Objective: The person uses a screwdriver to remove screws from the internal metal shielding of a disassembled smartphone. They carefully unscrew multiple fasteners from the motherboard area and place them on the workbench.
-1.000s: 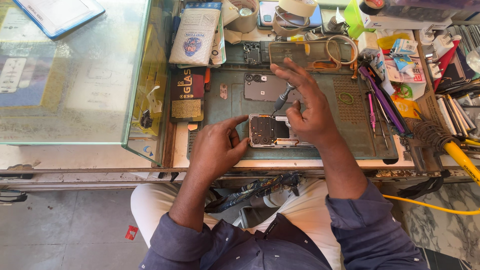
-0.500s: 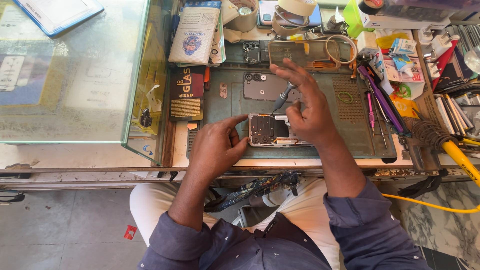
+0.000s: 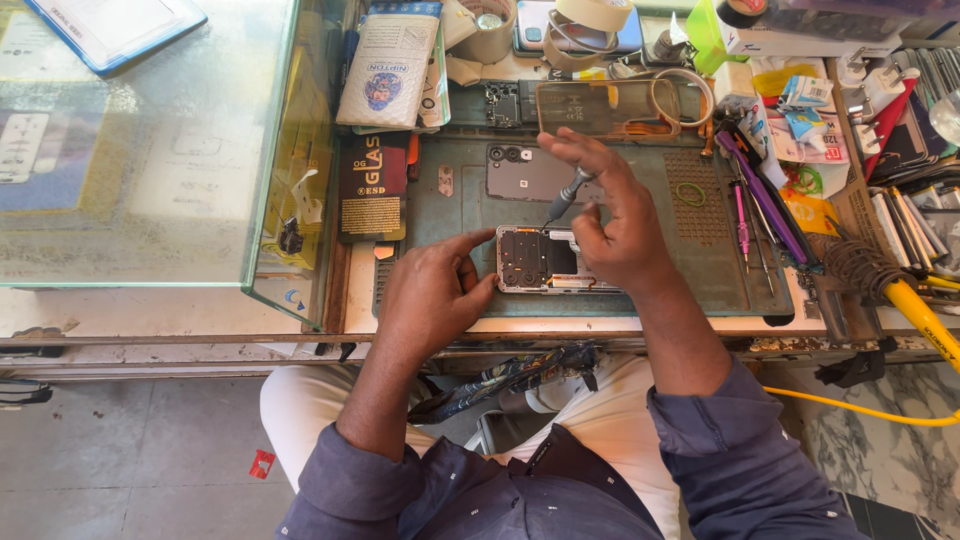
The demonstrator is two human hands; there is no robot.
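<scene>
While the person sits close to the bench with knees under it, the left hand (image 3: 432, 292) rests at the near edge of the green work mat (image 3: 715, 255). Its fingers are spread, and the pointing finger and thumb press on the left end of the open phone (image 3: 538, 260), holding it flat. That phone lies on the near part of the mat, just between the 2 hands, with its dark insides showing.

Just right of it, the right hand (image 3: 615, 215) pinches a small grey screwdriver (image 3: 565, 193) between thumb and fingers. Its tip points down at the top edge of the open phone.

A bit farther back, a grey phone back cover (image 3: 520, 170) lies flat on the mat. Left of the mat sits a dark, tall, flat packet (image 3: 372, 190) with gold and red letters. Behind it leans a white pouch (image 3: 388, 72) with a round blue picture. A clear orange phone case (image 3: 600, 108) lies at the far edge of the mat.

At the left stands a glass case (image 3: 150, 170). On its far corner lies a flat white box with a blue rim (image 3: 115, 30). At the far right, small blue and white packets (image 3: 805, 95) sit beside purple tools (image 3: 765, 190).
</scene>
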